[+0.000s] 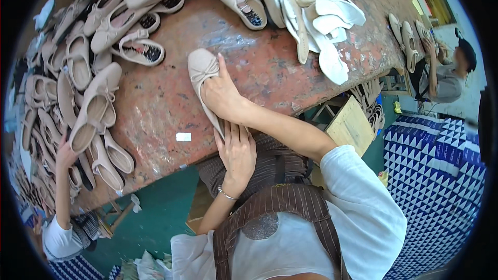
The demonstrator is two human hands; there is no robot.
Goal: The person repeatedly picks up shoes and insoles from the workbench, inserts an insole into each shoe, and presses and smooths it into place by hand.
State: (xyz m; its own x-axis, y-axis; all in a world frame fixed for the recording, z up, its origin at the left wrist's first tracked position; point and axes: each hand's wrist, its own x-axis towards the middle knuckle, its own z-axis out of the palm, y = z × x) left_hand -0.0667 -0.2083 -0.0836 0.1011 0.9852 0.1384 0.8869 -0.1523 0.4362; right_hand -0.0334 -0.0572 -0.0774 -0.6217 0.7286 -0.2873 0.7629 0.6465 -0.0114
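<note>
Head view had you bent over the reddish, paint-stained table (270, 67) with one beige ballet flat (203, 80) laid toe-away at its near edge. Your right hand (222, 96) was pressed down on the shoe just behind the bow, fingers wrapped over the opening, pinning it to the table. Your left hand (237, 153) lay flat under the heel end, fingers spread, holding nothing; the two hands sat close together, one above the other. By my read you were mid-shoe: this flat was in work, while a heap of matching flats (83, 88) crowded the table's left side and a pile of white insoles (324, 18) lay beyond, so plenty looked left. Another person's hand (65, 153) reached into that heap from the left.
</note>
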